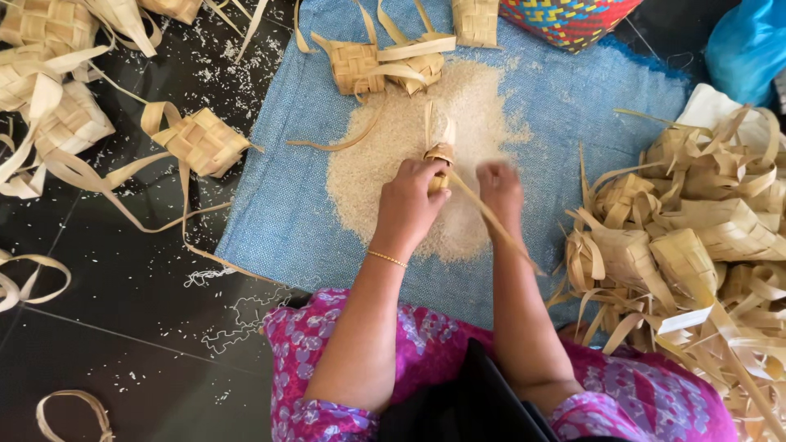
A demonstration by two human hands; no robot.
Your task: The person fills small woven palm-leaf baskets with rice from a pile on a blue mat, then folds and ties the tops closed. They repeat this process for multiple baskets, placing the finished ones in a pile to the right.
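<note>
Left hand (407,196) fingers closed on small woven pouch (440,155), held upright over rice pile (409,155) on blue mat (286,196). Right hand (501,190) just beside, to the right; blurred, grip can't tell. Strip (491,217) trails diag. to lower right.

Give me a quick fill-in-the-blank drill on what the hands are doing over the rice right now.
1. The left hand grips a small woven palm-leaf pouch over a pile of white ____.
2. The pile lies on a ____ woven cloth.
3. The blurred right hand hovers over the same ____.
4. A thin gold bracelet circles the ____ wrist.

Missing words: rice; blue; pile; left
</note>
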